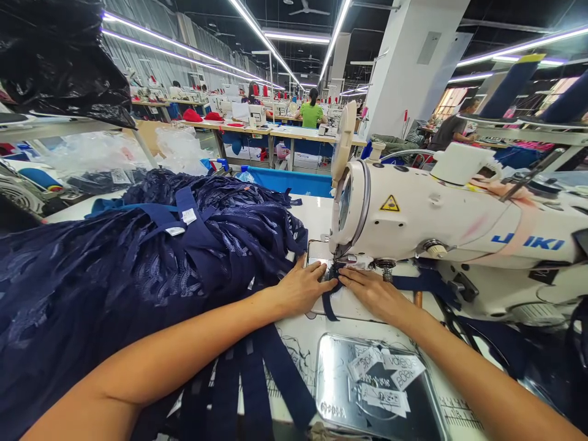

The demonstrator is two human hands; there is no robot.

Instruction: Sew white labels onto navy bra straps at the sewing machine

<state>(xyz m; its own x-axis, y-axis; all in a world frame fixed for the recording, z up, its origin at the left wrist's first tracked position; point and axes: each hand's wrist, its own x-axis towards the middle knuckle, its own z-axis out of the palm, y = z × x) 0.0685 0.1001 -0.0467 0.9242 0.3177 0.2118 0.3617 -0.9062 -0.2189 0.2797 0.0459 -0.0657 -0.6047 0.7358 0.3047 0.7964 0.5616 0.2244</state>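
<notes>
Both hands lie flat on a navy strap (pixel 329 301) under the needle of the white Juki sewing machine (pixel 441 223): the left hand (pixel 301 288) presses it with fingers spread open, the right hand (pixel 374 293) likewise, gripping nothing. A heap of navy lace garments (pixel 151 257) covers the surface (pixel 316 211) at left, and a metal plate (pixel 372 386) with paper labels sits nearer.

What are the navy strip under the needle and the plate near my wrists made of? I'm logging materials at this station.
Navy strip: seemingly woven fabric tape, matte and limp, pressed flat by the left hand and right hand. Plate: likely polished metal, since it mirrors the ceiling lights; paper labels are stuck on it.
</notes>
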